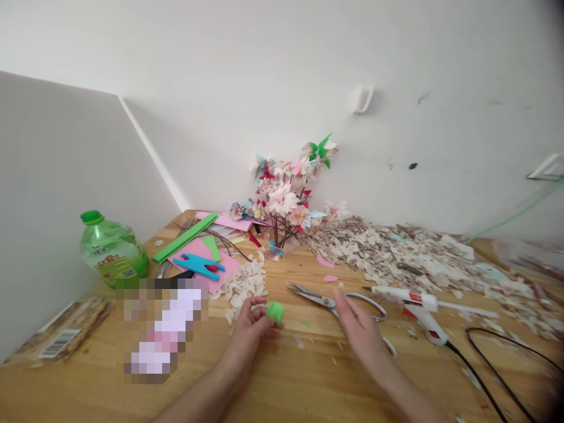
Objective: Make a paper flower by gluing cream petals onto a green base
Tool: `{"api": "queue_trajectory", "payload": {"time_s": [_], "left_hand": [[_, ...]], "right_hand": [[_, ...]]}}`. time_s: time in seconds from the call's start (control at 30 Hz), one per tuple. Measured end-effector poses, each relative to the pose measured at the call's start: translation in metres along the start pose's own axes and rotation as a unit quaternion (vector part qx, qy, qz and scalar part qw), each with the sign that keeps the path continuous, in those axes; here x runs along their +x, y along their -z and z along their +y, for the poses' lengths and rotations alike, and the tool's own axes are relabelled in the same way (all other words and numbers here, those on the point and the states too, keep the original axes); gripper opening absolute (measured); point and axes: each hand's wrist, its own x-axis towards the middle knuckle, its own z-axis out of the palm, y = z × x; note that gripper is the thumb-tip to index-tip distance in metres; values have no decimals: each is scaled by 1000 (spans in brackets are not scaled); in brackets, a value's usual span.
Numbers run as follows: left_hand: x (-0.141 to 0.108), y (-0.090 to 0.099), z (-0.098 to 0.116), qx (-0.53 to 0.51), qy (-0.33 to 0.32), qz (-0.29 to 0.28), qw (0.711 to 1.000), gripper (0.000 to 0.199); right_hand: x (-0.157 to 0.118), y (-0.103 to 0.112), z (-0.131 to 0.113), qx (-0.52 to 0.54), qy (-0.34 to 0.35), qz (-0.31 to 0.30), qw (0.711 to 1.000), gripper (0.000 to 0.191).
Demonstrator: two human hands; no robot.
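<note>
- the left hand (pixel 258 320) grasps a small green piece (pixel 275 312) at the fingertips, just above the table (pixel 282 388). it looks rolled or folded, so the pinch may keep it from springing open.
- the right hand (pixel 361 329) is blurry and sits over the handles of the scissors (pixel 324 299). the fingers look fairly straight, but one cannot tell if they touch or grip the metal.
- the scissors lie with their blades a bit apart, tips pointing away to the left. the handle loops are on the right hand's side, maybe so they are easy to grab.
- the glue gun (pixel 409 298) lies right of the scissors, perhaps to be near the right hand. its tip points toward the scissors, and its black cord (pixel 478 379) runs off to the right.
- the paper flowers (pixel 284 200) stand at the back by the wall, maybe to be out of the way.
- a little heap of pale petals (pixel 247 281) lies near the left hand. a big pile of pale scraps (pixel 396 252) spreads along the back right.
- the green strip (pixel 185 238) and blue piece (pixel 198 266) lie to the left, likely kept close by.
</note>
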Motion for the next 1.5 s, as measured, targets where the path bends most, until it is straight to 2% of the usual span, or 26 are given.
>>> {"api": "queue_trajectory", "payload": {"time_s": [0.13,0.23,0.33,0.6,0.7,0.87,1.03,1.23,1.37,1.5], "left_hand": [[-1,-3,0,-1,-7,-12,1000,40],[-3,-5,-1,12,-4,-22,1000,42],[-4,-8,-2,31,-5,-39,999,43],[-9,-17,-13,43,-9,-128,991,47],[-10,-17,-15,51,6,-128,990,49],[-10,-15,-16,65,29,-132,989,50],[-10,-16,-15,66,37,-126,989,48],[-12,-17,-14,77,29,-128,988,56],[-12,-18,-10,88,33,-115,989,57],[-11,-17,-8,104,24,-90,990,54]], "right_hand": [[-10,-8,-3,-63,22,-121,990,34],[-14,-16,-4,-34,32,-169,984,28],[-17,-24,-4,18,20,-191,981,21],[-26,-30,-1,108,-28,-198,974,18],[-28,-31,0,127,-39,-184,974,19],[-27,-31,0,112,-21,-163,980,18],[-28,-31,3,104,-15,-162,981,14],[-30,-31,5,117,-18,-167,979,10],[-29,-32,7,148,-23,-167,975,13],[-30,-32,7,134,-20,-170,976,14]]}}
